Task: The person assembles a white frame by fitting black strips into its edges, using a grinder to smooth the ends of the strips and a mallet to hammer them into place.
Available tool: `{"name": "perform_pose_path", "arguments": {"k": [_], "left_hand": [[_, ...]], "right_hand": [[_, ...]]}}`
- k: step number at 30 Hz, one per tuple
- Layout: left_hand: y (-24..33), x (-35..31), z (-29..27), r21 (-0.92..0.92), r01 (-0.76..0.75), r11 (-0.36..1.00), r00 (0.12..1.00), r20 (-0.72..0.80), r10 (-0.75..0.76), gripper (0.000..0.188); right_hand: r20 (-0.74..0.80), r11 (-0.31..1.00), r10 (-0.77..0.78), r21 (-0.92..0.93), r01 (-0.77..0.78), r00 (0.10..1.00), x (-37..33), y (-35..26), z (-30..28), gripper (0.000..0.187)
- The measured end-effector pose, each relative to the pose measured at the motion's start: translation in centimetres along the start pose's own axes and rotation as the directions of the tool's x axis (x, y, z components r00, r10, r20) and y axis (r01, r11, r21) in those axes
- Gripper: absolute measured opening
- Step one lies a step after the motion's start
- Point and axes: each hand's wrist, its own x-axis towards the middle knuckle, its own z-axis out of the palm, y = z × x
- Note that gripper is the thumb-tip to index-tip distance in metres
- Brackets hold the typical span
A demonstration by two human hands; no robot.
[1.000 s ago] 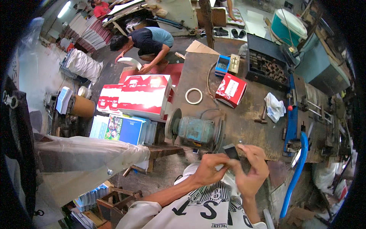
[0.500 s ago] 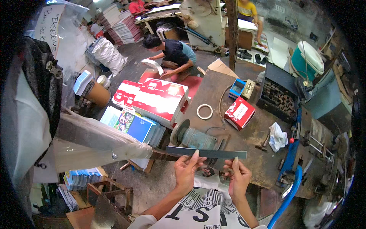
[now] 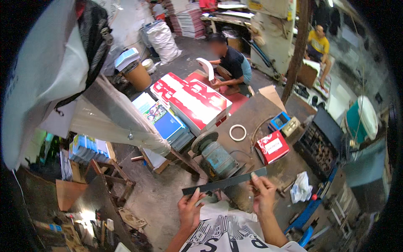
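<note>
A long, dark, flat strip (image 3: 226, 183), likely metal, spans between my two hands, its right end higher than its left. My left hand (image 3: 190, 210) pinches the left end with the thumb on top. Near the other end, my right hand (image 3: 263, 195) grips the strip between thumb and fingers. Just beyond the strip stands a worn blue bench grinder (image 3: 219, 158) with a round wheel (image 3: 204, 142) on its left side. From this view I cannot tell whether the strip touches the grinder.
The brown workbench (image 3: 247, 107) carries a tape roll (image 3: 238, 132), a red box (image 3: 272, 148), a black case of small blocks (image 3: 319, 147) and a white rag (image 3: 301, 187). Left of it are stacked red-and-white printed sheets (image 3: 189, 98). Beyond them a person (image 3: 235, 63) crouches, holding a curved white piece.
The strip has gone from nearly level to tilted, its left end lowered. My right hand now grips it more fully. The view has shifted, and the scene appears farther right.
</note>
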Motion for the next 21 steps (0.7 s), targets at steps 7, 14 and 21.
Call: {"name": "perform_pose_path", "arguments": {"k": [7,14,21], "left_hand": [[-1.4,-2.7,-2.3,0.120,-0.052,0.991,0.999,-0.008,0.053,0.015],[0.4,-1.5,-1.1,0.567,-0.071,0.821,0.983,0.180,-0.039,0.021],[0.4,-0.2,-1.2,0.763,-0.112,0.637,0.941,0.286,-0.178,0.024]], "right_hand": [[0.160,0.997,0.020,-0.073,-0.009,0.987,2.7,-1.9,0.4,0.009],[0.104,0.987,-0.121,-0.094,0.131,0.987,3.1,-2.7,-2.2,0.025],[-0.050,0.978,-0.162,-0.139,0.154,0.985,3.7,-2.3,-4.6,0.035]]}}
